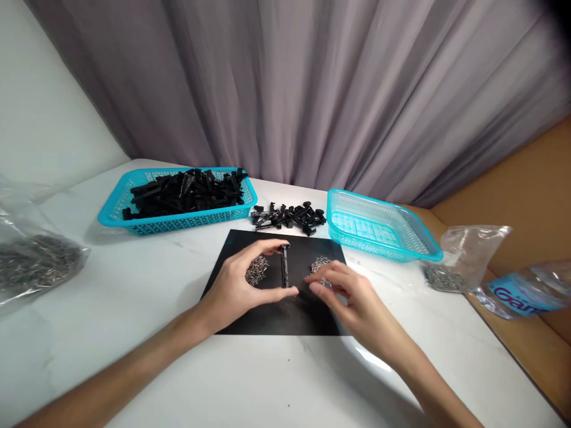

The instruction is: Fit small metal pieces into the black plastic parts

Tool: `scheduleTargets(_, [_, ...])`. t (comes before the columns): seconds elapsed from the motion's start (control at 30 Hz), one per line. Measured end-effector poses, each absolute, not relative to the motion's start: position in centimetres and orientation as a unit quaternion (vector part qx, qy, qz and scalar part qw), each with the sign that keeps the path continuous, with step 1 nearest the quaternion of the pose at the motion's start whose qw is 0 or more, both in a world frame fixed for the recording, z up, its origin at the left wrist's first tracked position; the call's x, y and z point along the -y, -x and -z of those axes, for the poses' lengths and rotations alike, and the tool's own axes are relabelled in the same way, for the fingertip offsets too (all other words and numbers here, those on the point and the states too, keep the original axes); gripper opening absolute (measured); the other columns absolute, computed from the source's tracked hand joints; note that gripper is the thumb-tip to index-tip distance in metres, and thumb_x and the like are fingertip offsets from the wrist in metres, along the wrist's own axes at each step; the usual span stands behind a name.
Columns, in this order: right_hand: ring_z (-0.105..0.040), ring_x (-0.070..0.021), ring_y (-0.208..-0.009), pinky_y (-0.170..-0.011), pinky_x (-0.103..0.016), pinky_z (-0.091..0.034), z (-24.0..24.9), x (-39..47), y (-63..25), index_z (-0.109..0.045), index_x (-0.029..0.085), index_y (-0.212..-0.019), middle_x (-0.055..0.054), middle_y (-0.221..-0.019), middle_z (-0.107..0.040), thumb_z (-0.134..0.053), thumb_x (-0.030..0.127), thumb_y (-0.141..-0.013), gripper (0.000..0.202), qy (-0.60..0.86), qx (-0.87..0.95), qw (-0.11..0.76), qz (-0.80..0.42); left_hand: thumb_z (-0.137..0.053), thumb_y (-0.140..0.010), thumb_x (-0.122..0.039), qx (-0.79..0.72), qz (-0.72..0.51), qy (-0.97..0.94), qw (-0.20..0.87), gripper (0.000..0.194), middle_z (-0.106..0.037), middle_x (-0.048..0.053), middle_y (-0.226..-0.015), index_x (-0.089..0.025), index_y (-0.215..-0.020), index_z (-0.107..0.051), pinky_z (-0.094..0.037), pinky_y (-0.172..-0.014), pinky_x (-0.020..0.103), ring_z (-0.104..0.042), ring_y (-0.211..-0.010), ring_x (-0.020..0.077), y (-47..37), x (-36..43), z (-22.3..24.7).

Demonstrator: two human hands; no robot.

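My left hand (238,276) grips a slim black plastic part (285,266) by its two ends, thumb at the near end and fingers at the far end. The part is held above a black mat (267,318). Behind my left fingers lies a pile of small shiny metal pieces (256,271). My right hand (345,291) is a little to the right of the black part, its thumb and fingertips drawn together. Whatever is in that pinch is too small to make out. Another pile of small metal pieces (319,264) shows just behind my right fingers.
A blue basket (187,224) of black parts stands at back left, with loose black parts (289,217) beside it. A translucent blue basket (383,249) is at back right. Bags of metal pieces (40,261) (446,278) and a water bottle (526,291) lie at the sides.
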State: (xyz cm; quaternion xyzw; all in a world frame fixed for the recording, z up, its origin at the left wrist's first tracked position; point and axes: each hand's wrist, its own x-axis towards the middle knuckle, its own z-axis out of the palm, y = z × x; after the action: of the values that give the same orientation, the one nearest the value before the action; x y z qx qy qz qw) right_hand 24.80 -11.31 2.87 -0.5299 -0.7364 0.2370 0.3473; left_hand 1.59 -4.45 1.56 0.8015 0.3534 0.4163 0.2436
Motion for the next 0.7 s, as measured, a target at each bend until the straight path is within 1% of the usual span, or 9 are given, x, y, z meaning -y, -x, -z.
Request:
scheduleTargets(0.1, [-0.065, -0.0226, -0.108, -0.093, -0.038, -0.057, -1.8, 11.7, -24.4, -0.072, 0.024, -0.126, -0.01, -0.119, -0.063, -0.056, 0.024, -0.103, 0.028, 0.516, 0.793, 0.253, -0.202, -0.087, -0.075, -0.047, -0.395, -0.448, -0.761, 0.252, 0.065, -0.07, 0.006, -0.123, -0.025, -0.13, -0.06, -0.055, -0.108, 0.046, -0.067, -0.115, 0.0252, -1.2, 3.5, -1.4])
scheduleTargets(0.2, [-0.066, -0.0248, -0.107, -0.086, -0.039, -0.06, -0.7, 12.2, -23.7, -0.064, 0.023, -0.138, -0.012, -0.123, -0.06, -0.053, 0.023, -0.103, 0.036, 0.506, 0.829, 0.189, -0.146, -0.087, -0.074, -0.049, -0.408, -0.46, -0.749, 0.247, 0.065, -0.07, 0.007, -0.122, -0.024, -0.128, -0.06, -0.054, -0.109, 0.048, -0.067, -0.116, 0.0261, -1.0, 3.0, -1.3])
scheduleTargets(0.27, [-0.068, -0.0237, -0.099, -0.076, -0.035, -0.06, 0.1, 12.2, -23.2, -0.066, 0.02, -0.133, -0.012, -0.118, -0.062, -0.051, 0.021, -0.103, 0.033, 0.51, 0.833, 0.189, -0.104, -0.087, -0.074, -0.047, -0.406, -0.445, -0.761, 0.239, 0.065, -0.07, 0.006, -0.122, -0.025, -0.128, -0.06, -0.056, -0.107, 0.047, -0.067, -0.114, 0.0254, -1.1, 3.1, -1.4])
scheduleTargets(0.33, [-0.068, -0.0216, -0.087, -0.068, -0.032, -0.057, 0.7, 12.0, -22.8, -0.072, 0.018, -0.113, -0.009, -0.104, -0.066, -0.048, 0.019, -0.104, 0.025, 0.517, 0.827, 0.216, -0.045, -0.086, -0.076, -0.045, -0.397, -0.429, -0.778, 0.229, 0.063, -0.07, 0.005, -0.12, -0.025, -0.129, -0.059, -0.057, -0.104, 0.045, -0.068, -0.111, 0.0243, -1.2, 3.3, -1.4])
scheduleTargets(0.4, [-0.067, -0.0196, -0.077, -0.064, -0.031, -0.053, 1.1, 11.6, -22.7, -0.07, 0.017, -0.095, -0.007, -0.091, -0.066, -0.044, 0.018, -0.106, 0.028, 0.517, 0.822, 0.238, 0.017, -0.086, -0.076, -0.044, -0.386, -0.419, -0.79, 0.225, 0.062, -0.071, 0.005, -0.118, -0.025, -0.129, -0.059, -0.059, -0.102, 0.043, -0.069, -0.108, 0.0235, -1.4, 3.6, -1.4])
scheduleTargets(0.43, [-0.066, -0.0188, -0.074, -0.063, -0.03, -0.05, 1.1, 11.3, -22.7, -0.068, 0.017, -0.091, -0.006, -0.087, -0.066, -0.044, 0.018, -0.106, 0.028, 0.517, 0.82, 0.243, 0.038, -0.086, -0.077, -0.044, -0.381, -0.415, -0.795, 0.227, 0.062, -0.071, 0.004, -0.118, -0.025, -0.129, -0.059, -0.059, -0.102, 0.043, -0.07, -0.108, 0.0233, -1.5, 3.8, -1.3])
scheduleTargets(0.5, [-0.065, -0.0173, -0.071, -0.061, -0.028, -0.047, 0.8, 10.9, -23.1, -0.066, 0.018, -0.092, -0.004, -0.087, -0.067, -0.045, 0.019, -0.106, 0.025, 0.523, 0.813, 0.251, 0.034, -0.086, -0.076, -0.044, -0.373, -0.408, -0.801, 0.231, 0.062, -0.071, 0.005, -0.119, -0.025, -0.129, -0.059, -0.06, -0.101, 0.042, -0.07, -0.108, 0.0234, -1.6, 4.0, -1.3])
scheduleTargets(0.57, [-0.067, -0.0165, -0.073, -0.06, -0.027, -0.047, 0.1, 10.8, -23.7, -0.067, 0.019, -0.098, -0.004, -0.092, -0.068, -0.048, 0.019, -0.105, 0.02, 0.537, 0.804, 0.255, -0.009, -0.086, -0.076, -0.044, -0.37, -0.401, -0.804, 0.237, 0.063, -0.071, 0.005, -0.121, -0.026, -0.13, -0.059, -0.059, -0.102, 0.042, -0.07, -0.109, 0.0237, -1.6, 4.0, -1.3])
scheduleTargets(0.7, [-0.069, -0.0193, -0.091, -0.073, -0.03, -0.053, -1.7, 11.6, -24.8, -0.071, 0.024, -0.113, -0.005, -0.11, -0.068, -0.051, 0.022, -0.105, 0.022, 0.515, 0.83, 0.201, -0.081, -0.086, -0.076, -0.043, -0.376, -0.398, -0.801, 0.243, 0.063, -0.07, 0.005, -0.123, -0.026, -0.13, -0.058, -0.058, -0.104, 0.041, -0.068, -0.113, 0.0233, -1.6, 4.0, -1.4])
